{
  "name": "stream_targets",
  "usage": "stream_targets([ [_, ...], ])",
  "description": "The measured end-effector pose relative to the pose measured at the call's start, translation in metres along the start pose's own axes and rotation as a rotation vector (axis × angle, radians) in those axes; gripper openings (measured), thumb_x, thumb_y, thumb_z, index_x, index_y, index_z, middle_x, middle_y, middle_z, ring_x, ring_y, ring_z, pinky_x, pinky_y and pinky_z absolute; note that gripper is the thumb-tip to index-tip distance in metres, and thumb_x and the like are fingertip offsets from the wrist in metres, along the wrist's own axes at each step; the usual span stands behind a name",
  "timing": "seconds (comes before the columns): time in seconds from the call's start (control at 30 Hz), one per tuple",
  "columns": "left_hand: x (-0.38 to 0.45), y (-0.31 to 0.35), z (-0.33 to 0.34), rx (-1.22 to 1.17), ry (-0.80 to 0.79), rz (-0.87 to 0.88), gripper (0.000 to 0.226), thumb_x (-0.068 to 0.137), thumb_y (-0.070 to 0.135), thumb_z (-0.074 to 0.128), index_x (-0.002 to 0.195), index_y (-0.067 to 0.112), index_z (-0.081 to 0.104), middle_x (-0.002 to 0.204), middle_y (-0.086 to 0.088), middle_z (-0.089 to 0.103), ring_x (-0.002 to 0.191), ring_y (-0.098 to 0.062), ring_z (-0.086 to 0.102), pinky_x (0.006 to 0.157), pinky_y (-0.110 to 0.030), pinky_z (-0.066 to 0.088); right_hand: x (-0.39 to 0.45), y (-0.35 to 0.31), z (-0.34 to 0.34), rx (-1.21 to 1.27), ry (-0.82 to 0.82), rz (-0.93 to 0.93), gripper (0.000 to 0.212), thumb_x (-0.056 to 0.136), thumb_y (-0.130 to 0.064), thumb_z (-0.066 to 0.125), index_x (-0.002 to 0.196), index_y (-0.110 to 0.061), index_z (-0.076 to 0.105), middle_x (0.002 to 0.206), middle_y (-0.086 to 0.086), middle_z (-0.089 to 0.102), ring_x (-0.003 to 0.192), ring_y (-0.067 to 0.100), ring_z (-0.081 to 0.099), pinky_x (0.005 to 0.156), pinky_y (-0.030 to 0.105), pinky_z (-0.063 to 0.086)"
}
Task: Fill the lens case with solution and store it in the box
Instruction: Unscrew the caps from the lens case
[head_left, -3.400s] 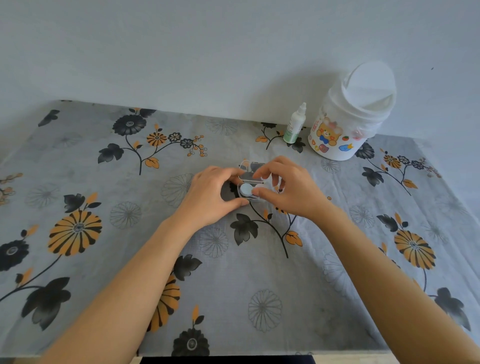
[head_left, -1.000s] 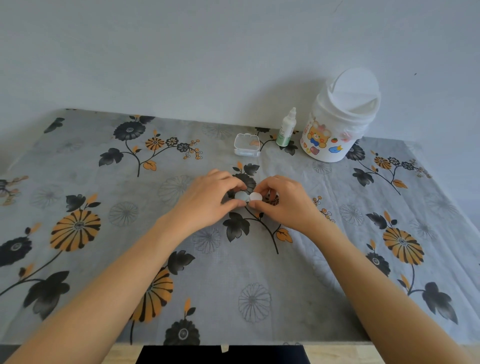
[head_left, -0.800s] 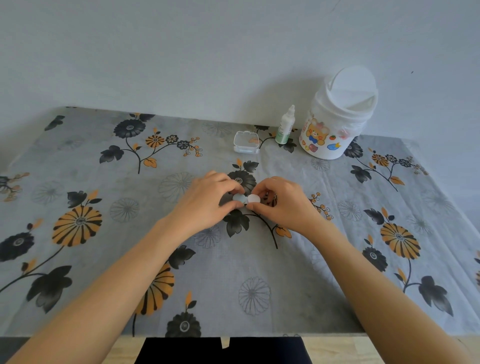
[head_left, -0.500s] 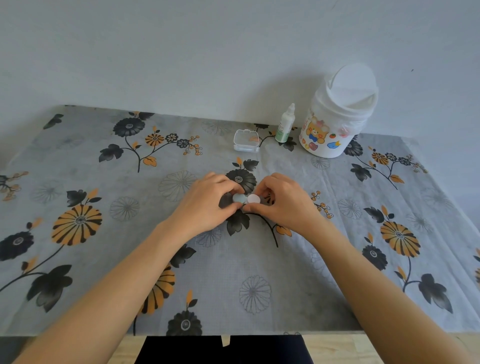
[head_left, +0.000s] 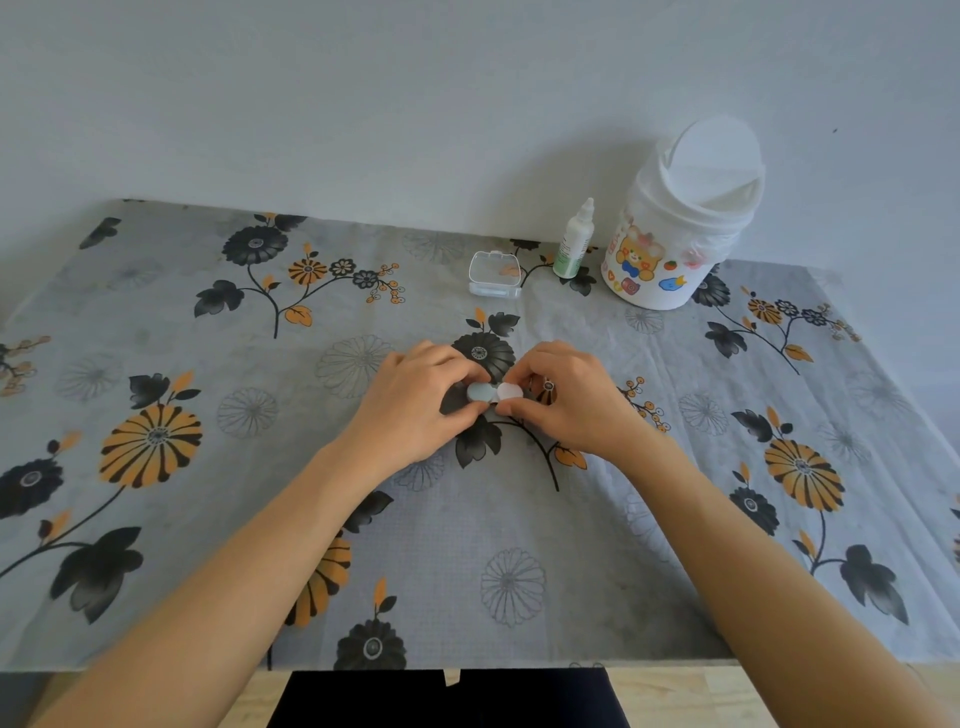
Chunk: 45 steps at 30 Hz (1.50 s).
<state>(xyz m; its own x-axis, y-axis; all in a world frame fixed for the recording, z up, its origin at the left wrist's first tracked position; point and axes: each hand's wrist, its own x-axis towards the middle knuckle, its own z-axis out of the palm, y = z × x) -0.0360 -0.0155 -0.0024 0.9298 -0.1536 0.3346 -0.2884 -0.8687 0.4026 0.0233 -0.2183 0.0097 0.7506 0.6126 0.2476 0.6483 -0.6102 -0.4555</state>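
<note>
While only the head view is supplied, it shows both hands meeting at the middle of the frame over the lens case (head_left: 487, 392), which sits low on the flowered tablecloth (head_left: 156, 322) at frame centre. The left hand (head_left: 415, 400) pinches the pale blue cap side between thumb and curled fingers; the right hand (head_left: 569, 397) pinches the white cap side likewise. Whether either cap is being turned cannot be told. The clear box (head_left: 493, 274) lies well apart in the upper middle of the frame, its lid seemingly closed, with the solution bottle (head_left: 574, 241) just to its right and a white lidded tub (head_left: 680, 218) with cartoon stickers beyond that, at upper right. By judgement, the case is a small, light, rigid plastic piece with smooth caps, liable to slip or skid on the cloth; it is best held by one well's rim while the other cap is twisted, and kept level once filled. Against the earliest frame, the box no longer sits between the hands: it rests at the far side near the bottle, and the case is out of it and nearer the person. Over the last second the grips and the case's position are essentially unchanged.
</note>
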Motion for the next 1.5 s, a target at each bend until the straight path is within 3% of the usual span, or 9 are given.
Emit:
stream_targets([
  [0.23, -0.004, 0.003, 0.000, -0.040, 0.027, -0.013, 0.028, 0.088, 0.035, 0.069, 0.115, 0.025, 0.069, 0.111, 0.009, 0.064, 0.109, -0.015, 0.054, 0.092, -0.043, 0.042, -0.002, -0.004, -0.005, -0.012, -0.048, 0.046, 0.038, 0.081, -0.043, 0.079, 0.110, -0.019, 0.070, 0.101, -0.003, 0.065, 0.100, 0.013, 0.052, 0.086, 0.028, 0.047],
  [0.33, -0.005, 0.003, 0.001, -0.054, 0.027, -0.020, 0.029, 0.089, 0.034, 0.069, 0.116, 0.025, 0.069, 0.112, 0.009, 0.064, 0.110, -0.015, 0.054, 0.094, -0.044, 0.042, -0.004, -0.008, -0.003, -0.120, 0.011, 0.102, 0.046, 0.077, -0.059, 0.075, 0.098, -0.020, 0.067, 0.097, -0.004, 0.062, 0.099, 0.015, 0.052, 0.074, 0.033, 0.051],
  [0.47, -0.006, 0.003, 0.000, -0.059, 0.025, -0.019, 0.028, 0.089, 0.034, 0.068, 0.116, 0.024, 0.069, 0.112, 0.008, 0.064, 0.110, -0.016, 0.055, 0.094, -0.045, 0.042, -0.003, -0.010, -0.003, -0.158, 0.030, 0.072, 0.036, 0.082, -0.048, 0.076, 0.094, -0.015, 0.068, 0.095, -0.003, 0.062, 0.096, 0.015, 0.052, 0.072, 0.036, 0.053],
  [0.7, -0.007, 0.002, 0.000, -0.075, 0.019, -0.032, 0.028, 0.090, 0.036, 0.067, 0.116, 0.025, 0.069, 0.111, 0.008, 0.063, 0.110, -0.017, 0.054, 0.094, -0.045, 0.042, 0.002, -0.006, -0.012, -0.066, -0.115, 0.017, 0.030, 0.086, -0.030, 0.076, 0.113, -0.020, 0.071, 0.107, -0.004, 0.064, 0.104, 0.012, 0.049, 0.084, 0.014, 0.039],
  [0.87, -0.006, 0.003, 0.001, -0.082, 0.018, -0.038, 0.029, 0.090, 0.035, 0.068, 0.117, 0.026, 0.069, 0.112, 0.007, 0.063, 0.111, -0.017, 0.054, 0.095, -0.045, 0.041, -0.001, -0.007, -0.008, -0.180, -0.034, 0.070, 0.046, 0.078, -0.058, 0.074, 0.102, -0.021, 0.066, 0.099, -0.005, 0.061, 0.098, 0.014, 0.051, 0.078, 0.029, 0.048],
  [1.07, -0.007, 0.004, -0.001, -0.090, 0.015, -0.037, 0.029, 0.090, 0.035, 0.068, 0.118, 0.025, 0.069, 0.113, 0.006, 0.063, 0.111, -0.017, 0.054, 0.095, -0.045, 0.041, -0.003, -0.006, -0.010, -0.066, -0.083, -0.002, 0.026, 0.087, -0.031, 0.073, 0.110, -0.021, 0.068, 0.097, -0.001, 0.062, 0.097, 0.018, 0.052, 0.085, 0.032, 0.047],
  [1.2, -0.007, 0.004, -0.001, -0.081, 0.010, -0.042, 0.030, 0.090, 0.035, 0.067, 0.119, 0.025, 0.068, 0.113, 0.007, 0.063, 0.111, -0.017, 0.054, 0.096, -0.045, 0.041, -0.003, -0.009, -0.005, -0.140, -0.019, 0.038, 0.040, 0.081, -0.051, 0.076, 0.101, -0.019, 0.065, 0.094, -0.002, 0.062, 0.094, 0.018, 0.052, 0.077, 0.034, 0.050],
  [1.37, -0.007, 0.004, -0.001, -0.079, 0.005, -0.044, 0.031, 0.090, 0.036, 0.067, 0.119, 0.026, 0.068, 0.114, 0.007, 0.063, 0.111, -0.016, 0.054, 0.096, -0.045, 0.041, -0.001, -0.010, -0.007, -0.066, -0.025, -0.007, 0.027, 0.084, -0.032, 0.076, 0.105, -0.018, 0.068, 0.096, -0.005, 0.062, 0.095, 0.016, 0.052, 0.081, 0.037, 0.050],
  [1.5, -0.006, 0.004, 0.000, -0.077, 0.006, -0.049, 0.031, 0.090, 0.035, 0.068, 0.119, 0.026, 0.068, 0.114, 0.007, 0.062, 0.112, -0.017, 0.054, 0.097, -0.045, 0.041, -0.001, -0.012, -0.005, -0.108, -0.011, 0.035, 0.037, 0.083, -0.050, 0.073, 0.101, -0.018, 0.067, 0.093, -0.004, 0.063, 0.093, 0.016, 0.054, 0.076, 0.033, 0.050],
])
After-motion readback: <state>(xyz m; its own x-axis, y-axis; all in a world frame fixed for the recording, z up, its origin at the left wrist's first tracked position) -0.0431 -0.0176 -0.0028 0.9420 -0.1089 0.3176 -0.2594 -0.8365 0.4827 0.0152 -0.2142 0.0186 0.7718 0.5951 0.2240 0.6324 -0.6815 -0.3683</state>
